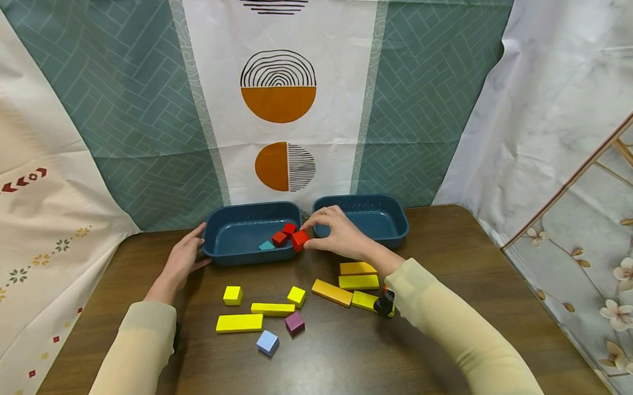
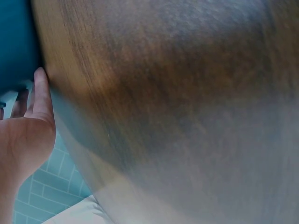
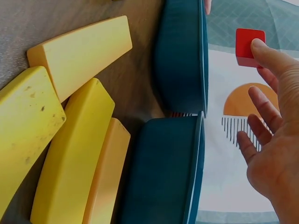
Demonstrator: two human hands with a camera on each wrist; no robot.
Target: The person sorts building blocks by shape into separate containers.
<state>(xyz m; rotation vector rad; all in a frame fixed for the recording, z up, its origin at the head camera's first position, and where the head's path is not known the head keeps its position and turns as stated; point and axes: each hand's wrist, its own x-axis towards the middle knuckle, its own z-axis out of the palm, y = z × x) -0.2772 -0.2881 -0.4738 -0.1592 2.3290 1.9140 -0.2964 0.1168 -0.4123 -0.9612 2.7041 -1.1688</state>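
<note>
Between thumb and finger, my right hand [image 1: 337, 232] pinches a red cube [image 1: 299, 241] over the right edge of the left blue bin [image 1: 234, 260]. In the right wrist view the same red cube [image 3: 249, 46] is held above rim level, the other fingers of the right hand [image 3: 280, 135] spread apart. Inside that bin lie two more red cubes [image 1: 279, 239] and a teal block [image 1: 266, 246]. My left hand [image 1: 184, 258] touches the bin's left end with extended fingers; the left wrist view shows the left hand [image 2: 28, 135] against the bin wall.
A second blue bin [image 1: 388, 241] stands to the right. Nearer on the wooden table lie yellow cubes [image 1: 233, 295], yellow bars [image 1: 239, 323], orange bars [image 1: 332, 293], a purple cube [image 1: 294, 323] and a light blue cube [image 1: 267, 342]. A patterned curtain [image 1: 145, 111] hangs behind.
</note>
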